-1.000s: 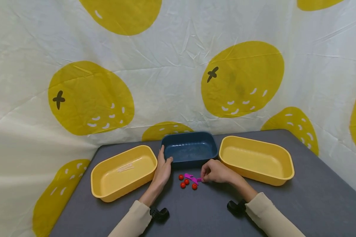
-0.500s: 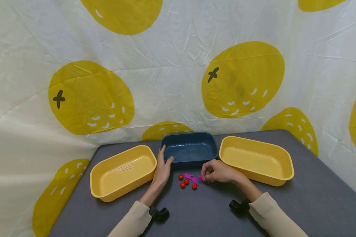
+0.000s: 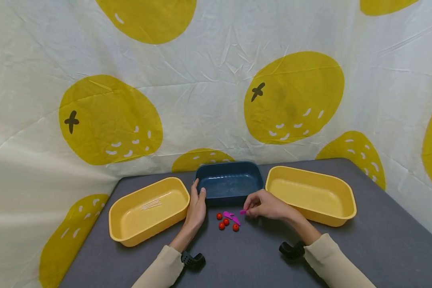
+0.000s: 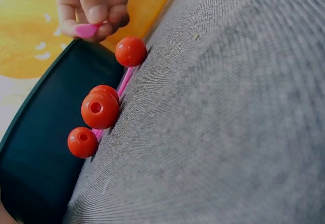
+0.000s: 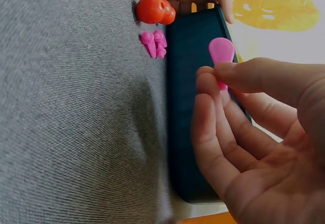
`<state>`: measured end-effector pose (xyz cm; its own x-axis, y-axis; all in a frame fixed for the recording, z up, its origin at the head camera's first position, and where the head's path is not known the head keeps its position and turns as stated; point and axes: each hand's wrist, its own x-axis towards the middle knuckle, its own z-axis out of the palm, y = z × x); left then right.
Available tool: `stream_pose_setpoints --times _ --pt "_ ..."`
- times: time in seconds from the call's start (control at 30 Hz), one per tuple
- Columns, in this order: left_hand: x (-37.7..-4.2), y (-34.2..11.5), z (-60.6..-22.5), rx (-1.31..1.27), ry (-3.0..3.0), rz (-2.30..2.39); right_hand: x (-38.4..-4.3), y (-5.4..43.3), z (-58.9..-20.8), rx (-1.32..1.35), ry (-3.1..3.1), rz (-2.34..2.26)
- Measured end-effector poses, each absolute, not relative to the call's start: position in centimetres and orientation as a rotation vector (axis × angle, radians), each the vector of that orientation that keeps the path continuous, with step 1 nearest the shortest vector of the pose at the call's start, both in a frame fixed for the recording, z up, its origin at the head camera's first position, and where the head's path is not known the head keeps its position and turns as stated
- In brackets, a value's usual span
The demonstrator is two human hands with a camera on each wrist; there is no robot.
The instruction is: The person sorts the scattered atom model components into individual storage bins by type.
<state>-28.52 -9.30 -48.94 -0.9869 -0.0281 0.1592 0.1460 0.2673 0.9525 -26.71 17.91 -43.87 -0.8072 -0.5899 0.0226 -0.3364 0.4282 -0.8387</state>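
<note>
My right hand [image 3: 266, 205] pinches a small magenta piece between thumb and fingertips, just above the table. In the right wrist view this piece [image 5: 222, 50] has a flat rounded head and a narrower lower end. My left hand [image 3: 196, 210] lies along the left end of the dark blue bin [image 3: 230, 186], thumb and fingers extended at its side. Between the hands, several red beads with holes [image 4: 100, 110] lie on the cloth. More magenta pieces [image 5: 148, 42], narrowing from a rounded end, lie close beside them, partly hidden by beads in the left wrist view.
A yellow bin [image 3: 149, 234] at the left contains several thin pale sticks [image 3: 151, 204]. Another yellow bin [image 3: 311, 192] stands to the right of the blue one. Behind the dark grey table [image 3: 245, 260] hangs a white cloth with yellow fruit prints.
My right hand has lifted slightly with the magenta piece, turning it away from the others. The left hand's thumb and fingers have drawn back from over the blue bin's rim to its side.
</note>
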Motion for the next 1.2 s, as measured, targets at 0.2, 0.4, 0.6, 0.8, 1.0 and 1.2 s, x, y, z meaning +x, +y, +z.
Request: stream_pose_setpoints --times 0.2,0.4,0.6,0.8,1.0,1.2 --pt "-28.6 -9.3 -49.1 -0.125 -2.382 -1.804 -26.6 18.0 -43.4 -0.804 2.432 -1.359" --pt "-28.5 -9.2 -49.1 -0.125 -2.392 -1.796 -26.5 18.1 -43.2 -0.815 2.392 -1.386" --pt "-28.6 -9.3 -49.2 -0.127 -2.395 -1.803 -26.4 18.1 -42.9 -0.785 2.361 -1.431" --pt "-28.6 -9.4 -49.2 -0.131 -2.400 -1.806 -26.4 18.1 -42.7 -0.745 2.381 -1.430" --pt "-28.6 -9.4 -49.1 -0.134 -2.398 -1.816 -26.4 18.1 -42.5 -0.702 2.409 -1.430" --pt "-28.6 -9.4 -49.2 -0.148 -2.386 -1.812 -26.4 18.2 -42.2 -0.672 2.428 -1.458"
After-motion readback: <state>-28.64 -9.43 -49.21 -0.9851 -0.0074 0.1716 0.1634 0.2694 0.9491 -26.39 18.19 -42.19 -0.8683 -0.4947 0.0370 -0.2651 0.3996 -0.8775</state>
